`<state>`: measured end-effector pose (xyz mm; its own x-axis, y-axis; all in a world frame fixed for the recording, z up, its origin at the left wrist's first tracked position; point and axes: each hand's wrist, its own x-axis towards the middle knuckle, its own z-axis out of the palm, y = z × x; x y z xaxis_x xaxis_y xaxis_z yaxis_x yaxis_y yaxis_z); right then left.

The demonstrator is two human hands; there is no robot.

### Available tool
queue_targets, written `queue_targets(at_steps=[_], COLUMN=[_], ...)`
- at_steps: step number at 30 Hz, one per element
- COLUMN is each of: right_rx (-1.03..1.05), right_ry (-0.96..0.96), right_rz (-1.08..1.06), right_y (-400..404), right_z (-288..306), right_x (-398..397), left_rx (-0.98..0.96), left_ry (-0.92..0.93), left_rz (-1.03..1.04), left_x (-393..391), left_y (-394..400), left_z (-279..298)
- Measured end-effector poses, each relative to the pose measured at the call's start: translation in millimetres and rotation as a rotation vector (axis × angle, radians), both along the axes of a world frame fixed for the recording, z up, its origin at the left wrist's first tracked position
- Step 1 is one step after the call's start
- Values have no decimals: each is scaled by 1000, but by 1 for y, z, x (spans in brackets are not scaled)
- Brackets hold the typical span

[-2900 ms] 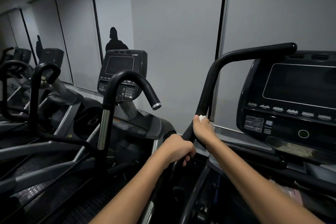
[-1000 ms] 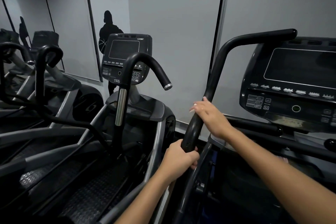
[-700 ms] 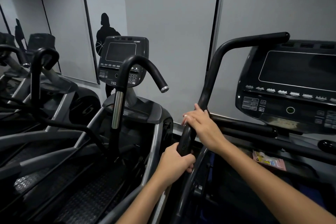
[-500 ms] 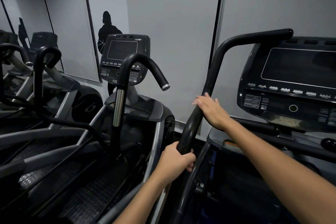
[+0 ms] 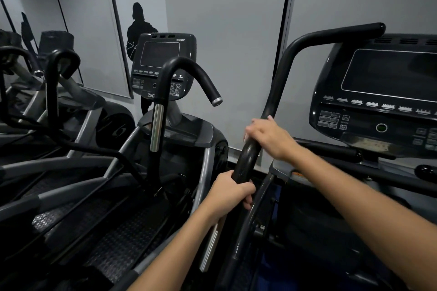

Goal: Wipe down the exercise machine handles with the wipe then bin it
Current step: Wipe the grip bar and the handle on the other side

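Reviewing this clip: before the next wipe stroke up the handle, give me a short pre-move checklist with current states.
1. Left hand grips the handle's lower part to steady it: ok.
2. Right hand wrapped on the handle above the left: ok.
3. Wipe under the right hand: cannot tell, hidden.
4. Handle's upper curve free of obstructions: ok.
5. Console clear of both hands: ok.
6. Bin located: not ok, none in view.

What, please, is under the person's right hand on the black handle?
Only the handle shows under the right hand, whose curled fingers wrap it. No wipe is visible; the palm covers whatever lies beneath.
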<state>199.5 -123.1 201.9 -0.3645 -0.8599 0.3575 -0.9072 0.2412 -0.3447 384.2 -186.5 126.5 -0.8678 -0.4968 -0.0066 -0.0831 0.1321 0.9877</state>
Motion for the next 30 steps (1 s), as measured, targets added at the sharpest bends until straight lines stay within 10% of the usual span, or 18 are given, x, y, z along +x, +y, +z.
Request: queue_targets(at_steps=[5,12,19,30], right_rx=[-24,-11,56,-295], right_ry=[-70,104,-303,-434], right_rz=[-167,175,-166,-104], right_y=[-17,15,-33,23], right_z=[-4,-13,5,-43], right_x=[-4,41,-38,97], left_rx=[9,12,-21,-117], left_ry=[-9,-4,-12,-51], left_rz=[21,-7,34,51], left_x=[-1,-1,1,8], left_y=[1,-1,0,-4], left_z=[-1,-1,-5,-13])
